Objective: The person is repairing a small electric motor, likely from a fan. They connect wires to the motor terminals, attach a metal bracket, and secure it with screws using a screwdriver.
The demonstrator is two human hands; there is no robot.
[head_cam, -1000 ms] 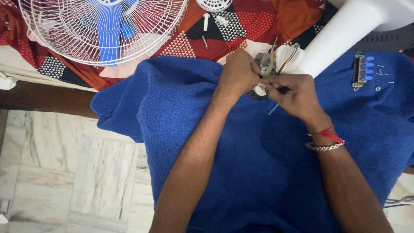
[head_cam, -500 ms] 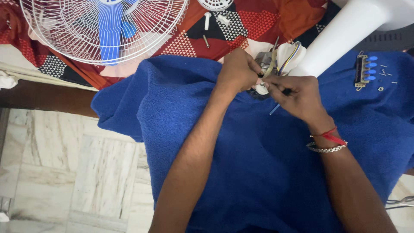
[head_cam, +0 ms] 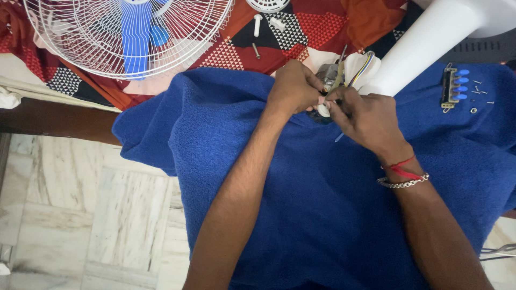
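My left hand [head_cam: 293,88] and my right hand [head_cam: 365,115] meet over a small fan motor part [head_cam: 329,75] with coloured wires [head_cam: 361,67], at the open end of a white fan neck [head_cam: 430,43]. Both hands pinch at the part and its wires; the fingertips hide what lies between them. A thin blue piece [head_cam: 338,137] sticks out below my right hand. All of it rests on a blue towel [head_cam: 322,204]. My right wrist wears a red thread and a metal chain.
A white fan guard with blue blades [head_cam: 129,32] lies at top left on a red patterned cloth [head_cam: 317,27]. White screws [head_cam: 258,24] lie on that cloth. A switch block with blue buttons [head_cam: 454,86] and small screws [head_cam: 478,94] sit on the towel's right. Marble floor at left.
Both hands have stayed on the motor part, shifting only slightly; the fingers have closed in a little tighter on the wires.
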